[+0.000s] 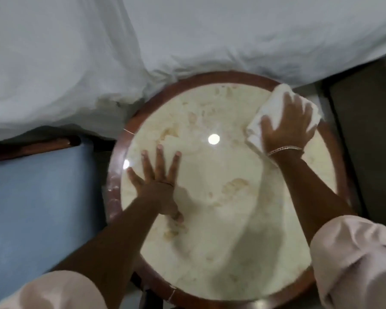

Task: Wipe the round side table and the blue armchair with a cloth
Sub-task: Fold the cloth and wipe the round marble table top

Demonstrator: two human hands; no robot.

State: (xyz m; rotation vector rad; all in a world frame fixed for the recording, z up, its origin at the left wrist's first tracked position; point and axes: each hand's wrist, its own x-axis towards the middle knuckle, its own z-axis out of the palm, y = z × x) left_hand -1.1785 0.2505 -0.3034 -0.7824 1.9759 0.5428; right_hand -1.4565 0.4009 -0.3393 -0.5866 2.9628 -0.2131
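Note:
The round side table (221,219) has a glossy cream marble top and a dark wood rim. My right hand (288,123) presses flat on a folded white cloth (274,103) at the table's far right edge. My left hand (158,179) rests flat on the marble at the left side, fingers spread, holding nothing. The blue armchair (36,208) sits to the left of the table, its seat and a wooden arm (34,147) showing.
A bed with rumpled white bedding (165,41) runs across the far side and touches the table's back rim. A dark panel (370,141) and a strip of floor lie to the right of the table.

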